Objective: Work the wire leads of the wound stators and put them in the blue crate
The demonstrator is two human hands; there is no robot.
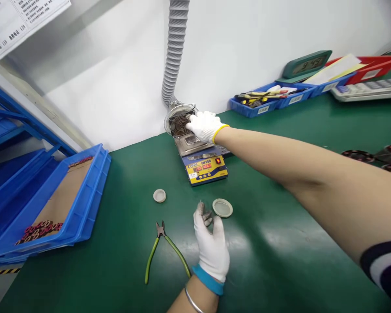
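Observation:
My right hand (203, 125), in a white glove with a yellow cuff, reaches far across the green mat and grips the wire-guarded mouth (180, 120) of the grey fume hose (175, 48), just above the metal pot of the blue-and-yellow solder unit (204, 167). My left hand (211, 243), in a white glove with a blue cuff and grey-stained fingertips, rests on the mat with its fingers curled around a small dark piece I cannot make out. A round metal lid (222, 208) lies just right of those fingers. Green-handled cutters (164, 250) lie to the left.
A small white cap (159, 195) lies on the green mat (280, 243). Blue trays (84, 191) holding dark small parts sit at the left edge. Blue bins with tools (267, 102), a green clock (308, 65), a red tray and a calculator line the back right. Dark round parts (358, 154) lie right.

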